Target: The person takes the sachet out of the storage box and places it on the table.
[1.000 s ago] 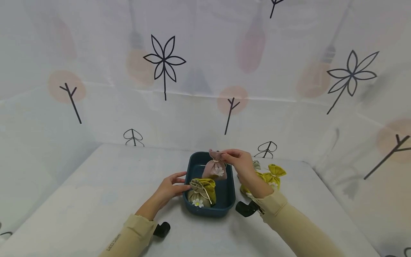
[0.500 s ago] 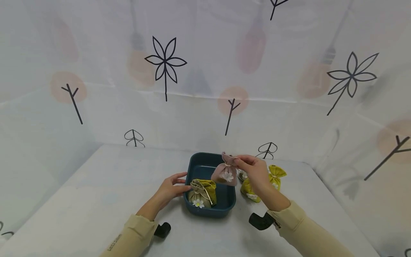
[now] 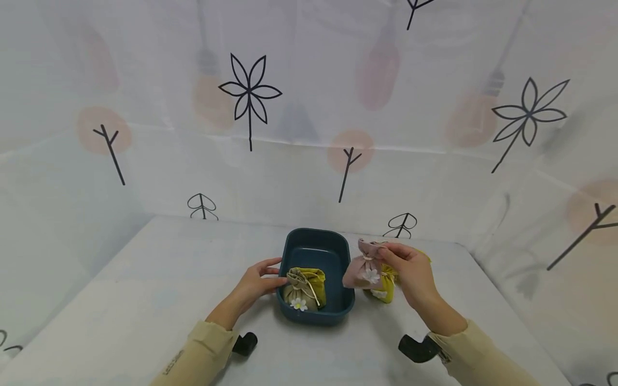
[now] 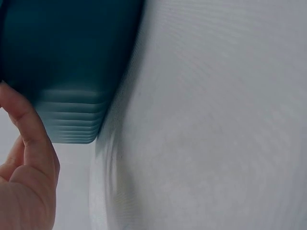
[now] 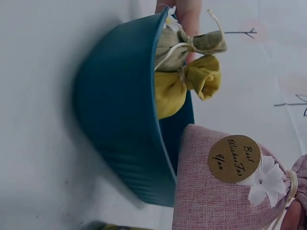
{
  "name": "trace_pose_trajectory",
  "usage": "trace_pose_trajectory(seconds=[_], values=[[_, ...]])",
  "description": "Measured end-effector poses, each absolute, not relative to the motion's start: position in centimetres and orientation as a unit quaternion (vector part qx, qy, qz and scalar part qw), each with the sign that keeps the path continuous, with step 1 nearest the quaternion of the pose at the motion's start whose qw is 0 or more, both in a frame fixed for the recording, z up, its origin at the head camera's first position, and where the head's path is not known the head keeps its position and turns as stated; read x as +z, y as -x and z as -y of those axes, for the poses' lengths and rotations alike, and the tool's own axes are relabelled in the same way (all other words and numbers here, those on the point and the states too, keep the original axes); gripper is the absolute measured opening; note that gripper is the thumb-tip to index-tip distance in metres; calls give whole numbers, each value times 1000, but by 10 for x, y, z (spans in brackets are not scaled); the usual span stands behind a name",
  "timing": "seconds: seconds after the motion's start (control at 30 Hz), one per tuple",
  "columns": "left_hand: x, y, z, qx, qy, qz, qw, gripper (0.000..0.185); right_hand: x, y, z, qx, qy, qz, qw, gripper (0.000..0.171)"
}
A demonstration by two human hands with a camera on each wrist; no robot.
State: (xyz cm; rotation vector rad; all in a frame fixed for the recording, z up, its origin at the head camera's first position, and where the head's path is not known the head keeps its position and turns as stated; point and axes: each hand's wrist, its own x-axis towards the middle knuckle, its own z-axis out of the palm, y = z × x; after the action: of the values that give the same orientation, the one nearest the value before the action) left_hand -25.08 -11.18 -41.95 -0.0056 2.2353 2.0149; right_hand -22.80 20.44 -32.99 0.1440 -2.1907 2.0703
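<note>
2 hands: both over a white table, 1 on each side of a dark teal tub
Right hand: pinches the gathered neck of a pink pouch between thumb and fingers, holding it in the air just right of the tub's right wall
Pink pouch: hangs upright outside the tub, above the table; a white fabric flower sits on its front, and the right wrist view shows a round brown tag with script lettering beside that flower
Left hand: fingers lie fairly straight against the tub's left wall near its front corner; the left wrist view shows a fingertip touching the ribbed outer wall, with nothing grasped
Tub: stands on the table between the 2 hands, its far half bare
Pouches in the tub: 2, in the near part, an olive pouch with a cream cord and a white flower, and a yellow pouch touching it on the right
Behind the pink pouch: another yellow pouch on the table, just right of the tub, partly hidden by the pink one and the right hand
Sleeves: beige, with a black camera mount at each wrist
Backdrop: white sheet printed with black flowers and twigs on pale pink circles
</note>
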Motion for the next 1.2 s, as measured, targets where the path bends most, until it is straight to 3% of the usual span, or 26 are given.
trace_pose_trajectory(seconds=[0.37, 0.93, 1.03, 1.2], values=[[-420, 252, 112, 670, 3, -739, 66, 63, -340, 218, -233, 709, -55, 694, 111, 6], [-422, 253, 113, 671, -1, -739, 69, 65, -354, 213, -268, 724, -2, 679, 123, 11], [-422, 253, 113, 671, -3, -738, 72, 66, -377, 228, -287, 707, 5, 693, 140, 9], [-422, 253, 113, 671, -6, -738, 72, 65, -444, 274, -337, 686, 17, 708, 168, 35]])
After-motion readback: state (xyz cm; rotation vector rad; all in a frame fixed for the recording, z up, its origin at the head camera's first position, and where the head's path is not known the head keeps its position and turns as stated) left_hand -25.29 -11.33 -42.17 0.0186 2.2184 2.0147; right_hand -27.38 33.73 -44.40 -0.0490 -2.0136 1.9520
